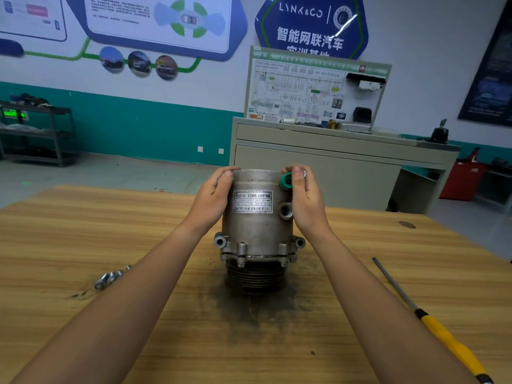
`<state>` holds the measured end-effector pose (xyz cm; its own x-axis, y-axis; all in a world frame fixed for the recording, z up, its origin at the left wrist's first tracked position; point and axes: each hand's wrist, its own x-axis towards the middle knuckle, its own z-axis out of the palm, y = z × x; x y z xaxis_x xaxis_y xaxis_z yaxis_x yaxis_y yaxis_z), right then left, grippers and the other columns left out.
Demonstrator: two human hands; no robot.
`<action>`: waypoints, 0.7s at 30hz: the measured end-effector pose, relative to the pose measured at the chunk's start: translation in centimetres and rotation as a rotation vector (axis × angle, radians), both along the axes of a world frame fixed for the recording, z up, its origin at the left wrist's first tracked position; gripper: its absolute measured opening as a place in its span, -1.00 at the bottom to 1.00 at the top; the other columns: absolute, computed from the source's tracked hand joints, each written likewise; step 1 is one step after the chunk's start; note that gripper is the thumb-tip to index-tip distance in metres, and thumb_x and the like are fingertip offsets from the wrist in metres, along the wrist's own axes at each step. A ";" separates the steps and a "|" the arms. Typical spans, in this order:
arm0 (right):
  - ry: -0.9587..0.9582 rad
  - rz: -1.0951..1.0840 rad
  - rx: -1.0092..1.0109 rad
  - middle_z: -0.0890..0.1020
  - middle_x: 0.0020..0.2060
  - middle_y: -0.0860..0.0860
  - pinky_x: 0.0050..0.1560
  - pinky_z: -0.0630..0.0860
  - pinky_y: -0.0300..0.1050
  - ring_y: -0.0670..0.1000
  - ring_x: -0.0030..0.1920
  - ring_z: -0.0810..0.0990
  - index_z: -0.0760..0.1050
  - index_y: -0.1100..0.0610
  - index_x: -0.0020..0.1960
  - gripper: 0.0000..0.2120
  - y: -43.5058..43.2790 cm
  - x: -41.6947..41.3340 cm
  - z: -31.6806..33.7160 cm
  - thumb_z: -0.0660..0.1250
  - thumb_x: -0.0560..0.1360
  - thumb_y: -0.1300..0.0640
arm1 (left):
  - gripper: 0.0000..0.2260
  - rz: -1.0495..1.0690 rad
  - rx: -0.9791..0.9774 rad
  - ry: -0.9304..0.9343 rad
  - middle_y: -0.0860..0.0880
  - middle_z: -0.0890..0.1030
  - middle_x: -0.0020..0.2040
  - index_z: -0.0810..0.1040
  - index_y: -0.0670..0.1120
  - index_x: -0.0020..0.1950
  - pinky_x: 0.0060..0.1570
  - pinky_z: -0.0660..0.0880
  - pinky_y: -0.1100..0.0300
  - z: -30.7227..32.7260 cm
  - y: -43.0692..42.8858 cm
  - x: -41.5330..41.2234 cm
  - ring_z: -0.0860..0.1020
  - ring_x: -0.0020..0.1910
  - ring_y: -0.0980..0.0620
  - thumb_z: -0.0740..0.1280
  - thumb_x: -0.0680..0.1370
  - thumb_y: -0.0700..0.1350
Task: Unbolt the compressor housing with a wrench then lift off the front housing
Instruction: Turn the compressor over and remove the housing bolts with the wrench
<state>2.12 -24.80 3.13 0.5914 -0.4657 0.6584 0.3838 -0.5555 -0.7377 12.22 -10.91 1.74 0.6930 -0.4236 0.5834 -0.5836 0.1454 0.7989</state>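
left hand [213, 195] and right hand [307, 200] hold the upright compressor housing [256, 231].

One view only: a wide-angle camera worn on the head. It faced forward and down across the wooden table [83, 231]. The compressor [256, 234] stood near, centre frame. The far wall [194, 87] filled the upper frame, with a grey cabinet [318, 167] far right of centre.

compressor [256, 231]: 1
hands: 2 – left hand [213, 198], right hand [304, 200]
loose bolts [110, 277]: 4, bunched, so the count is rough
screwdriver [432, 325]: 1
green cap [285, 182]: 1
table [83, 234]: 1
wall sockets [200, 149]: 2
round wall photos [139, 63]: 3
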 end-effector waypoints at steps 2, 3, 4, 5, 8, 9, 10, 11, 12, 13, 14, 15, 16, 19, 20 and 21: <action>0.007 0.019 0.026 0.49 -0.15 -0.18 -0.19 0.39 -0.50 -0.31 -0.15 0.46 0.40 0.00 0.00 -0.85 0.0 0.3 0.1 0.08 0.60 0.00 | -0.77 -0.003 0.016 0.019 0.14 0.53 -0.04 0.45 0.02 0.17 -0.25 0.38 0.55 0.1 -0.3 0.2 0.48 -0.17 0.46 0.02 0.66 -0.08; 0.008 0.028 0.040 0.48 -0.18 -0.17 -0.23 0.39 -0.48 -0.33 -0.21 0.46 0.38 -0.03 -0.04 -0.88 -0.1 0.4 0.0 0.10 0.59 -0.01 | -0.77 -0.007 0.026 0.028 0.15 0.53 -0.04 0.44 0.04 0.16 -0.27 0.38 0.55 0.1 -0.4 0.4 0.48 -0.18 0.47 0.02 0.66 -0.07; 0.012 0.028 0.050 0.47 -0.22 -0.15 -0.27 0.38 -0.44 -0.34 -0.27 0.45 0.36 -0.04 -0.07 -0.90 -0.1 0.5 0.0 0.12 0.59 -0.02 | -0.77 -0.011 0.037 0.033 0.16 0.52 -0.04 0.44 0.06 0.15 -0.29 0.37 0.56 0.1 -0.4 0.4 0.47 -0.19 0.48 0.02 0.66 -0.06; 0.017 0.022 0.056 0.45 -0.24 -0.15 -0.28 0.37 -0.41 -0.31 -0.30 0.44 0.35 -0.05 -0.09 -0.89 -0.1 0.6 0.0 0.12 0.58 -0.03 | -0.77 -0.014 0.045 0.035 0.17 0.52 -0.05 0.44 0.07 0.15 -0.30 0.37 0.58 0.2 -0.4 0.5 0.47 -0.19 0.49 0.01 0.66 -0.06; 0.026 0.015 0.078 0.42 -0.28 -0.15 -0.30 0.34 -0.41 -0.30 -0.34 0.40 0.33 -0.06 -0.14 -0.83 -0.2 0.8 0.2 0.08 0.60 -0.04 | -0.74 -0.026 0.068 0.029 0.20 0.51 -0.01 0.44 0.01 0.24 -0.27 0.36 0.59 0.3 -0.4 0.6 0.46 -0.15 0.52 0.02 0.66 -0.03; 0.028 0.009 0.085 0.41 -0.29 -0.15 -0.32 0.33 -0.44 -0.31 -0.36 0.40 0.33 -0.05 -0.15 -0.82 -0.2 0.9 0.2 0.07 0.60 -0.04 | -0.72 -0.026 0.079 0.032 0.20 0.50 0.03 0.42 0.00 0.28 -0.23 0.36 0.58 0.3 -0.4 0.6 0.45 -0.10 0.51 0.03 0.65 -0.01; 0.030 0.002 0.094 0.40 -0.29 -0.15 -0.35 0.33 -0.46 -0.31 -0.36 0.39 0.32 -0.05 -0.16 -0.81 -0.2 1.0 0.2 0.06 0.60 -0.05 | -0.69 -0.021 0.087 0.043 0.21 0.49 0.08 0.39 -0.01 0.32 -0.16 0.37 0.55 0.2 -0.3 0.7 0.45 -0.02 0.47 0.05 0.65 0.02; 0.031 -0.004 0.106 0.40 -0.29 -0.15 -0.36 0.32 -0.47 -0.29 -0.35 0.39 0.32 -0.04 -0.16 -0.80 -0.3 1.1 0.2 0.06 0.60 -0.05 | -0.68 -0.009 0.090 0.054 0.21 0.48 0.12 0.37 0.01 0.35 -0.12 0.37 0.52 0.1 -0.1 0.7 0.43 0.04 0.40 0.07 0.63 0.05; 0.031 -0.007 0.121 0.40 -0.29 -0.15 -0.35 0.33 -0.46 -0.26 -0.33 0.39 0.33 -0.05 -0.16 -0.79 -0.3 1.2 0.1 0.05 0.60 -0.06 | -0.68 0.009 0.088 0.059 0.23 0.46 0.13 0.36 0.04 0.35 -0.11 0.35 0.53 -0.2 0.3 0.5 0.42 0.07 0.36 0.09 0.62 0.07; 0.028 -0.009 0.141 0.40 -0.28 -0.15 -0.32 0.33 -0.44 -0.24 -0.31 0.38 0.33 -0.05 -0.16 -0.79 -0.4 1.2 0.0 0.05 0.60 -0.06 | -0.70 0.029 0.083 0.059 0.27 0.44 0.11 0.35 0.08 0.33 -0.13 0.35 0.55 -0.6 0.7 0.3 0.41 0.06 0.38 0.11 0.61 0.08; 0.025 -0.014 0.164 0.41 -0.28 -0.14 -0.30 0.33 -0.40 -0.22 -0.29 0.38 0.34 -0.05 -0.16 -0.78 -0.4 1.3 -0.1 0.05 0.60 -0.06 | -0.69 0.045 0.075 0.065 0.29 0.43 0.11 0.33 0.09 0.34 -0.15 0.34 0.57 -1.1 1.2 0.0 0.40 0.04 0.42 0.12 0.60 0.08; 0.023 -0.020 0.190 0.42 -0.26 -0.13 -0.26 0.34 -0.35 -0.21 -0.27 0.38 0.35 -0.05 -0.16 -0.78 -0.5 1.4 -0.2 0.05 0.61 -0.06 | -0.66 0.052 0.064 0.082 0.29 0.41 0.12 0.31 0.08 0.37 -0.16 0.34 0.57 -1.9 1.6 -0.4 0.39 0.02 0.47 0.12 0.60 0.08; 0.021 -0.024 0.218 0.43 -0.25 -0.11 -0.23 0.35 -0.30 -0.18 -0.24 0.39 0.36 -0.04 -0.16 -0.77 -0.4 1.5 -0.2 0.04 0.61 -0.06 | -0.62 0.054 0.063 0.101 0.29 0.40 0.13 0.28 0.07 0.41 -0.17 0.34 0.56 -2.6 2.0 -1.0 0.38 -0.01 0.53 0.11 0.60 0.09; 0.005 -0.016 0.291 0.44 -0.22 -0.07 -0.21 0.36 -0.20 -0.10 -0.20 0.41 0.38 -0.03 -0.15 -0.76 0.1 2.1 -0.4 0.03 0.61 -0.06 | -0.67 0.037 0.071 0.083 0.39 0.34 0.11 0.23 0.16 0.38 -0.18 0.34 0.61 -4.5 2.4 -2.5 0.33 -0.03 0.65 0.08 0.60 0.07; 0.005 -0.011 0.295 0.45 -0.22 -0.06 -0.20 0.36 -0.17 -0.08 -0.20 0.41 0.39 -0.04 -0.14 -0.76 0.3 2.3 -0.4 0.03 0.61 -0.07 | -0.72 0.031 0.058 0.071 0.43 0.31 0.08 0.22 0.18 0.33 -0.18 0.30 0.66 -4.7 2.5 -2.8 0.30 -0.03 0.69 0.08 0.61 0.03; 0.012 -0.001 0.288 0.45 -0.22 -0.06 -0.19 0.36 -0.14 -0.06 -0.18 0.42 0.39 -0.04 -0.14 -0.76 0.5 2.4 -0.4 0.03 0.60 -0.08 | -0.75 0.035 0.047 0.062 0.44 0.30 0.07 0.22 0.19 0.29 -0.18 0.27 0.69 -4.8 2.6 -2.9 0.28 -0.04 0.71 0.08 0.62 -0.01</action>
